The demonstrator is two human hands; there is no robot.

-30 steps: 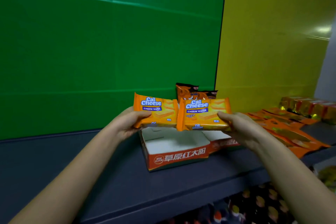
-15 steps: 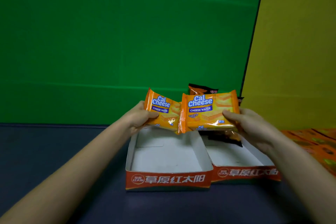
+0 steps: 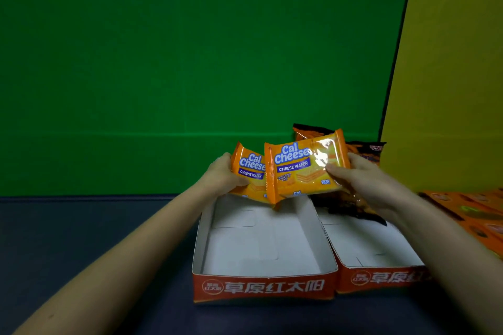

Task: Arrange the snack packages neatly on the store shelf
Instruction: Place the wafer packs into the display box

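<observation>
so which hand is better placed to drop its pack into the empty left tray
Left, likely: the left hand holds its pack above the back of the left tray, while the right hand hangs over the right tray.

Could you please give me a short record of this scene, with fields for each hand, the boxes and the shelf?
Left hand: grips left Cal Cheese pack by its left edge
Right hand: grips right Cal Cheese pack, overlapping the left one in front
Left box: open, visible floor bare, below the packs
Right box: dark snack bags at its back
Shelf: flat orange packs lie at far right
</observation>
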